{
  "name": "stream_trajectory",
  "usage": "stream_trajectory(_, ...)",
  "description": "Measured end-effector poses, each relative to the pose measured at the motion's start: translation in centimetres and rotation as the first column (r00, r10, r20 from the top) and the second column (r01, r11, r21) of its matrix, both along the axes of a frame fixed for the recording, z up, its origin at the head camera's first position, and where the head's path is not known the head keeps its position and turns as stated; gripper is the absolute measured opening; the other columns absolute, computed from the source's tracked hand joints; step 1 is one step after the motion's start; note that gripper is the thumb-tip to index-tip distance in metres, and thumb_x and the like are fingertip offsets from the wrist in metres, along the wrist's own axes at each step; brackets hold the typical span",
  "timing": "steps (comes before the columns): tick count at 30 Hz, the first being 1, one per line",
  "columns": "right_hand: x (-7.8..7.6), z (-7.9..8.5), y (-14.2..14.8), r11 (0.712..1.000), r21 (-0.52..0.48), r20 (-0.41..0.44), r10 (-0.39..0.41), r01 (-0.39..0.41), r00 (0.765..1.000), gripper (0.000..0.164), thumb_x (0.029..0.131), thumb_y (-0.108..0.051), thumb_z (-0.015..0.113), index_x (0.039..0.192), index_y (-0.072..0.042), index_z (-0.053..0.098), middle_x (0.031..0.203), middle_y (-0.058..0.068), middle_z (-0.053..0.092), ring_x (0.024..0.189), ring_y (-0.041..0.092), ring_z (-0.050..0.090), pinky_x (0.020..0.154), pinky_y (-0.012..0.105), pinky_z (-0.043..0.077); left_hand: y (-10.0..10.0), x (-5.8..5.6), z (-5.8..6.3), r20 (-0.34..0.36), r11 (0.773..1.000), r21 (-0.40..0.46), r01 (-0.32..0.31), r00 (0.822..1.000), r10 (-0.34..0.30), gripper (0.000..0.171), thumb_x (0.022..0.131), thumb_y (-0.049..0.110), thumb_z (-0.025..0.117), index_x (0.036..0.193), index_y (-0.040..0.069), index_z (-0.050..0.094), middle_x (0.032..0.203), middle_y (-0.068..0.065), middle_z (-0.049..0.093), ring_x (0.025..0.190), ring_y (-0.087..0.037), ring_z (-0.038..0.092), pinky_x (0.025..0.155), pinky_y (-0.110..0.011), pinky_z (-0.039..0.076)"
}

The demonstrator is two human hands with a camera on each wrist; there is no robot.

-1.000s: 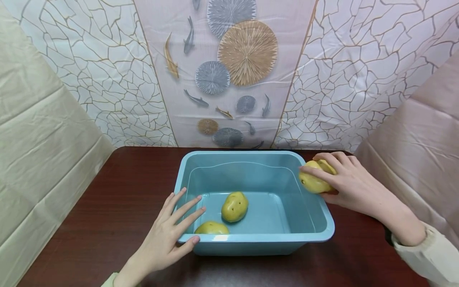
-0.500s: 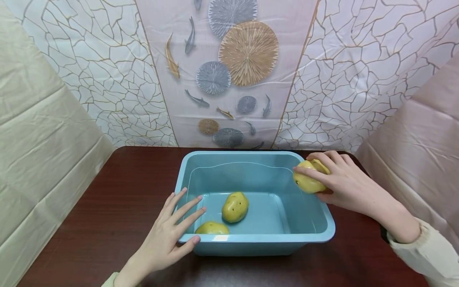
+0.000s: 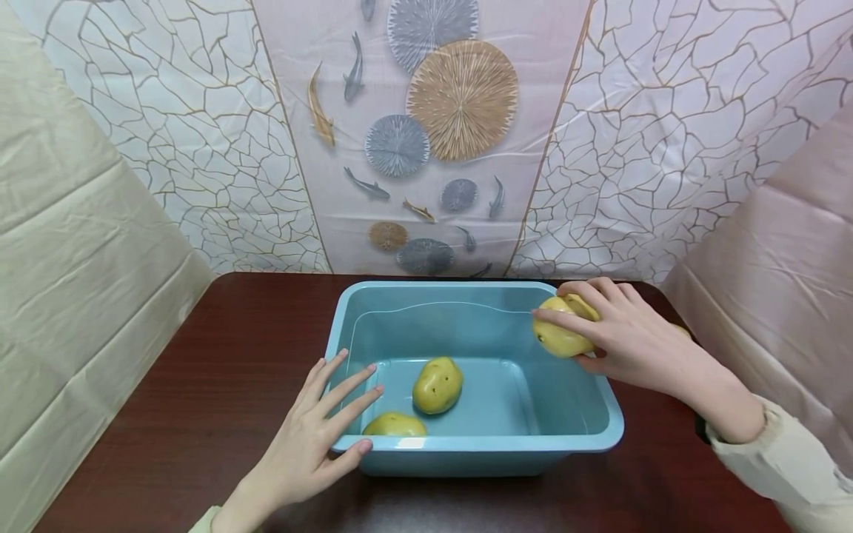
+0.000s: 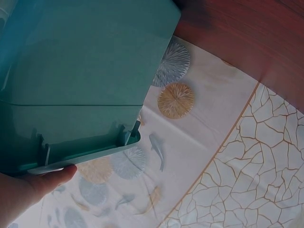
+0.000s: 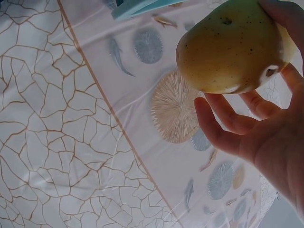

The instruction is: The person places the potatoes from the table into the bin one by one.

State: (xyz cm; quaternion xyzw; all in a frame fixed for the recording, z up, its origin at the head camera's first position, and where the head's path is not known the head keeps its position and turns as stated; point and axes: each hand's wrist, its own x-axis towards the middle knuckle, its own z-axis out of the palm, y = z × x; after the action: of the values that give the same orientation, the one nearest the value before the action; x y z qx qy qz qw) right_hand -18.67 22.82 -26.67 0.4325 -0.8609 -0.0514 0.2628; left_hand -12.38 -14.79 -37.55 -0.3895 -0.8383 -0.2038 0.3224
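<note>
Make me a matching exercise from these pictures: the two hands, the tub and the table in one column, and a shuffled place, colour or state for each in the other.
Things:
1. left hand
2. tub
3. right hand
4. table

Matches:
A. dark reddish brown
B. gripping a yellow potato
C. fingers spread at the near left corner
D. light blue

Pairs: 1-C, 2-D, 3-B, 4-A
</note>
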Motion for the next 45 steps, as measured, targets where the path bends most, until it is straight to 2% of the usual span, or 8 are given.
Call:
stream_trajectory(7,-0.4,0.3,-0.5,1.000,0.020,0.005,0.016,-0.016,1.000,0.071,0.051,-0.019,0.079,0.116,-0.028,0.054,0.108,0.008,0.049,0.099,0.027,0.044,0.069,0.042,0.038,0.0,-0.1,0.0,0.004,1.000,-0.002,-0.004,1.000,0.004,0.046,0.091,0.042,0.039,0.127,0.016,0.051,0.136,-0.005,0.044,0.133,-0.035,0.024,0.112,-0.043,0.005)
stream_trajectory(15,-0.7,0.2,-0.9,0.999,0.034,0.035,0.035,-0.036,0.999,0.074,0.050,-0.020,0.082,0.118,-0.028,0.053,0.109,0.009,0.050,0.099,0.027,0.044,0.071,0.042,0.037,0.0,-0.1,0.0,0.006,1.000,-0.012,-0.018,1.000,0.018,0.047,0.092,0.044,0.034,0.127,0.017,0.051,0.136,-0.005,0.044,0.133,-0.034,0.024,0.112,-0.043,0.006)
stream_trajectory(22,-1.0,-0.1,-1.0,0.998,0.041,0.025,0.052,-0.053,0.998,0.074,0.049,-0.022,0.082,0.117,-0.029,0.054,0.109,0.009,0.050,0.096,0.027,0.045,0.068,0.039,0.035,0.0,-0.1,0.0,0.013,1.000,-0.010,-0.009,1.000,0.009,0.045,0.088,0.039,0.044,0.127,0.017,0.051,0.136,-0.005,0.044,0.133,-0.035,0.024,0.112,-0.043,0.005)
stream_trajectory(28,-1.3,-0.4,-1.1,0.997,0.067,0.020,0.048,-0.049,0.999,0.073,0.050,-0.022,0.081,0.116,-0.031,0.053,0.109,0.009,0.050,0.095,0.026,0.045,0.065,0.037,0.036,0.0,-0.1,-0.1,0.016,1.000,-0.010,-0.008,1.000,0.008,0.045,0.089,0.040,0.043,0.127,0.017,0.050,0.136,-0.005,0.044,0.133,-0.034,0.024,0.113,-0.042,0.004)
stream_trajectory(38,-1.1,-0.6,-1.3,0.991,0.131,0.078,0.007,-0.017,0.997,0.074,0.052,-0.025,0.083,0.118,-0.035,0.051,0.112,0.006,0.048,0.098,0.026,0.044,0.069,0.038,0.036,0.0,0.0,0.0,0.017,1.000,-0.007,-0.005,1.000,0.005,0.045,0.089,0.039,0.043,0.127,0.017,0.051,0.136,-0.005,0.044,0.133,-0.035,0.024,0.113,-0.041,0.003)
stream_trajectory(45,-1.1,-0.7,-1.6,0.989,0.144,0.084,0.033,-0.045,0.996,0.072,0.053,-0.024,0.081,0.118,-0.034,0.052,0.112,0.006,0.049,0.097,0.025,0.044,0.069,0.037,0.034,0.0,0.0,-0.1,0.013,1.000,-0.009,-0.006,1.000,0.007,0.045,0.089,0.039,0.043,0.126,0.016,0.051,0.136,-0.005,0.044,0.133,-0.035,0.024,0.113,-0.041,0.003)
